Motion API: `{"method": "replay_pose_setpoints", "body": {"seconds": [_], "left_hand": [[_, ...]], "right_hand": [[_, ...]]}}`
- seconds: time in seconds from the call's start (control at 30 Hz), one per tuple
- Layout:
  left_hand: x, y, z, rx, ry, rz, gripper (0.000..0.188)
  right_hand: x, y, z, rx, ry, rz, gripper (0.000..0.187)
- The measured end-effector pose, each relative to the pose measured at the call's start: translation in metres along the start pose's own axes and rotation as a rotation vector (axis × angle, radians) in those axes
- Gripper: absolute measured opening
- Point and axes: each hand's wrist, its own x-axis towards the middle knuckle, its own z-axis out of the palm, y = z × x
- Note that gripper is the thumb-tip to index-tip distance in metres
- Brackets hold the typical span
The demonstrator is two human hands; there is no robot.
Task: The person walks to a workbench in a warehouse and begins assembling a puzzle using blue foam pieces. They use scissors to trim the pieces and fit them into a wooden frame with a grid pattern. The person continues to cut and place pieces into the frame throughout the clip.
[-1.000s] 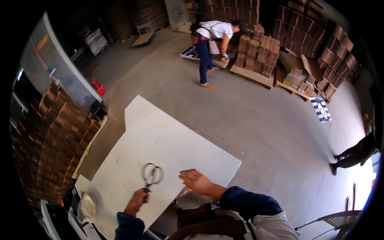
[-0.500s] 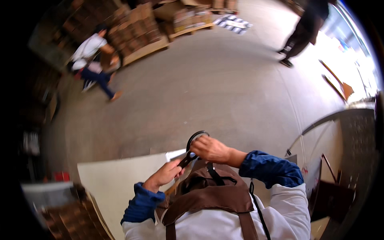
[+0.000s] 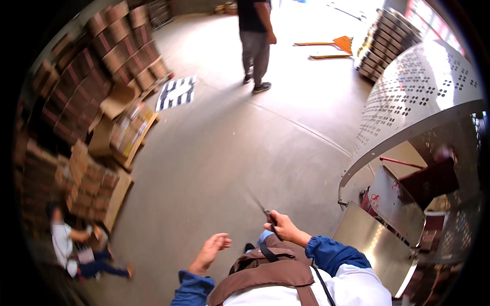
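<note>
My right hand (image 3: 282, 226) is closed round a dark-handled tool (image 3: 270, 217) with a thin, blurred blade or rod. The blade points away from me, up and to the left; its exact kind is hard to make out. To the left, apart from the tool, my left hand (image 3: 212, 251) hangs in the air with its fingers loosely stretched out and nothing in them. Below the hands are my brown apron (image 3: 265, 280) and blue sleeve covers (image 3: 337, 255).
Beside me on the right stands a perforated metal guard (image 3: 408, 97) over a metal surface (image 3: 365, 232). Carton pallets (image 3: 97, 188) line the left, where a person (image 3: 64, 245) moves. Another person (image 3: 255, 43) stands ahead, left of a yellow pallet jack (image 3: 337, 47).
My view has swung right; the pale board before me has left view and the perforated guard has come in. My left hand has let go of the tool, which stays in my right hand.
</note>
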Motion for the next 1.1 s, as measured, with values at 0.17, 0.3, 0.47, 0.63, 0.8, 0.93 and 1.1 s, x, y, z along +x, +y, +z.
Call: {"method": "replay_pose_setpoints", "body": {"seconds": [0.17, 0.3, 0.47, 0.63, 0.8, 0.93, 1.1], "left_hand": [[0.181, 0.128, 0.073, 0.293, -0.396, 0.121, 0.040], [0.291, 0.210, 0.118, 0.310, -0.498, 0.179, 0.039], [0.390, 0.268, 0.121, 0.190, -0.368, 0.092, 0.033], [0.481, 0.324, 0.113, 0.206, -0.305, 0.043, 0.033], [0.633, 0.387, 0.109, 0.258, -0.170, 0.080, 0.029], [0.792, 0.437, 0.155, 0.513, -0.248, 0.205, 0.024], [0.911, 0.522, 0.338, 0.770, -0.658, 0.406, 0.028]], "right_hand": [[0.092, -0.003, -0.075, 0.615, 0.323, -0.028, 0.046], [0.193, -0.029, -0.157, 0.989, 0.349, -0.270, 0.064], [0.310, -0.045, -0.247, 1.052, 0.420, -0.293, 0.068], [0.373, -0.049, -0.335, 0.809, 0.571, -0.256, 0.056], [0.431, -0.019, -0.445, 0.722, 0.784, -0.174, 0.050], [0.456, 0.012, -0.519, 0.706, 0.982, -0.132, 0.054], [0.479, 0.037, -0.597, 0.880, 1.256, -0.113, 0.059]]}}
